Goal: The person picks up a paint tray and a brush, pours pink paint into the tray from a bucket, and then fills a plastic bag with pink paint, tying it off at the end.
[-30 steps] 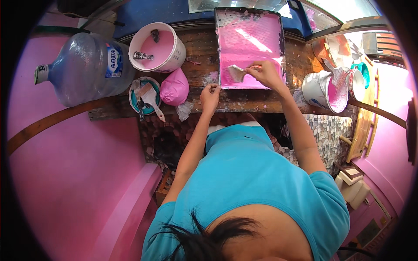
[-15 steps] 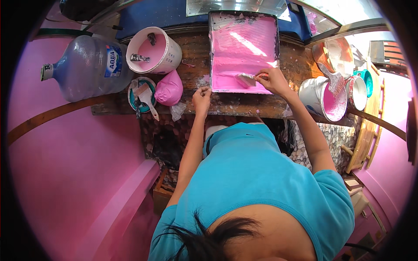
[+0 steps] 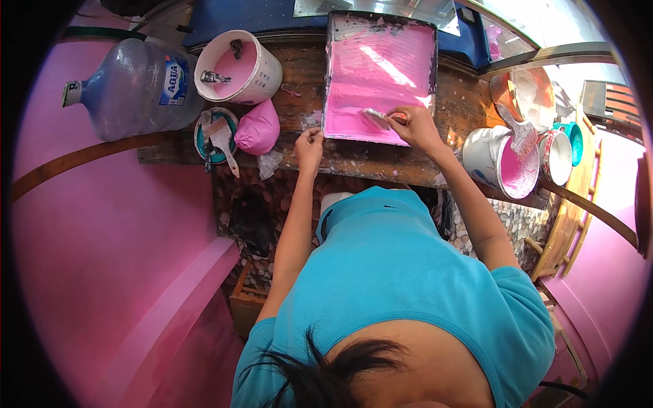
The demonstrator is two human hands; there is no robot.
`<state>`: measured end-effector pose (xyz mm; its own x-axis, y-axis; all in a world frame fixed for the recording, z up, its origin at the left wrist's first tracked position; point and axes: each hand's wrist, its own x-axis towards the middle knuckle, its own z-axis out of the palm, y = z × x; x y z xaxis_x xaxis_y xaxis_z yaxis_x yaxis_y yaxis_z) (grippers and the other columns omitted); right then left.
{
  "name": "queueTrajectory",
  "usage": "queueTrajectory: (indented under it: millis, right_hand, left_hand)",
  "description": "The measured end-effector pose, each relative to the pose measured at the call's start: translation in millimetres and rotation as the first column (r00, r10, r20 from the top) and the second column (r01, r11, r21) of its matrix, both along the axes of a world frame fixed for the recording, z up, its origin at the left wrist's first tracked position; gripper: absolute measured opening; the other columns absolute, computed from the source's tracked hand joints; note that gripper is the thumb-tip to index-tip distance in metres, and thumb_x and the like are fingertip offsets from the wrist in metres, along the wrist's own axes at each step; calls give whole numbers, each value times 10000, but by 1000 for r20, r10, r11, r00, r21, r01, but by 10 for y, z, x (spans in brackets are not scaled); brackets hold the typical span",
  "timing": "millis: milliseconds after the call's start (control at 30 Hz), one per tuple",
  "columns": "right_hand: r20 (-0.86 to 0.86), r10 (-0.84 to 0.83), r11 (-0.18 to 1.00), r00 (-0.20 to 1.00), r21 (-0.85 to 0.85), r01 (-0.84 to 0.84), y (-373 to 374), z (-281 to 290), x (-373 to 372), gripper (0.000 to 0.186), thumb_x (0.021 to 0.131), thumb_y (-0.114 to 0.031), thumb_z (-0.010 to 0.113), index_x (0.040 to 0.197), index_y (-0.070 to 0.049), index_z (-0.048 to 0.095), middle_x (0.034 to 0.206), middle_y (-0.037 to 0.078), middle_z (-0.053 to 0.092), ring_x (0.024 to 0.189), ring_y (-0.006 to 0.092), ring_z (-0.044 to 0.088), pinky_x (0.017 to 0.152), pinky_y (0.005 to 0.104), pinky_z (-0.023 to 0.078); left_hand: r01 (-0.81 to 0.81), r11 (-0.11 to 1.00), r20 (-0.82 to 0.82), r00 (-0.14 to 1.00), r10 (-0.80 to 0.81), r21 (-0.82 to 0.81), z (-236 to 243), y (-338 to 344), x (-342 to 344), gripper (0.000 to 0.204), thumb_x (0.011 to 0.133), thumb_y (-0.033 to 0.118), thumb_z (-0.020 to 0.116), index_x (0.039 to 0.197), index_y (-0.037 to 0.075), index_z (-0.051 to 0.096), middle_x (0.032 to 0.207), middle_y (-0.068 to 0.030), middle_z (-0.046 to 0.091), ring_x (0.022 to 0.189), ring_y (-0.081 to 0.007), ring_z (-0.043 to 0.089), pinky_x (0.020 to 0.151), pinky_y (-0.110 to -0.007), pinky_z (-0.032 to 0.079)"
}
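A black-edged paint tray [image 3: 381, 68] lies on the wooden table, its inside coated with wet pink paint. My left hand [image 3: 309, 151] pinches the tray's near left corner between thumb and fingertips. With closed fingers, my right hand [image 3: 416, 128] grips a small paintbrush [image 3: 375, 119], whose paint-smeared head points left over the near part of the tray. Whether its tip touches the paint is hard to see. Streaks run across the tray's far half, and a bright band of sunlight crosses it.
On the left stand a white bucket [image 3: 266, 71] of pink paint, a tied pink bag [image 3: 257, 129], a tub bearing a wide brush [image 3: 221, 139], and a large water bottle [image 3: 132, 92]. To the right, a white pail [image 3: 484, 158] carries a brush [image 3: 520, 132] across its rim. The wooden table [image 3: 299, 61] is paint-stained.
My right hand and the brush have moved a little to the left over the tray, and the brush head has turned. My left hand stays at the tray's corner.
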<state>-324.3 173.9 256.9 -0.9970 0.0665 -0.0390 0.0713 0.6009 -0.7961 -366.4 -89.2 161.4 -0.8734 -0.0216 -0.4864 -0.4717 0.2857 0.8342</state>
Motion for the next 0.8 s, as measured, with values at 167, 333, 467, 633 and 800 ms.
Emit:
queueTrajectory:
  millis: [167,333,467,633,800]
  right_hand:
    - [-37,-27,984,999,-177,20,-186,-308,-388,159,765,-150,674,852,-18,679,646,149,619,556,208,589,551,319,450]
    - [-52,94,956,994,-276,-105,-283,-450,-408,137,785,-121,658,845,2,654,552,81,477,523,118,386,505,307,367]
    - [15,132,982,991,-137,-129,73,-335,-137,131,793,-101,647,867,7,648,578,101,501,535,162,427,538,307,400]
    - [-137,193,981,972,19,-192,452,-92,227,142,785,-101,664,892,-8,657,719,169,601,648,318,593,629,361,476]
    - [-65,109,986,992,137,-100,517,-77,443,145,786,-110,664,906,-28,661,821,186,620,742,364,614,645,398,480]
  left_hand:
    - [-13,1000,-66,998,13,7,-32,65,-13,192,840,143,612,989,27,648,740,-13,631,617,-85,553,513,-249,431]
    - [-22,998,-107,994,28,52,-167,-4,-15,195,841,136,613,994,19,644,757,-18,636,657,-88,561,544,-247,434]
    - [-40,995,-111,993,50,91,-202,-12,13,202,843,135,612,1002,14,639,765,-16,632,669,-88,558,559,-247,432]
    - [-11,999,-26,1000,12,39,-48,47,11,217,881,110,585,1053,-22,596,884,-45,641,793,-94,570,693,-229,435]
    - [-5,999,-65,998,8,40,-66,35,29,220,886,120,582,1058,-16,593,870,-42,635,785,-88,561,680,-227,429]
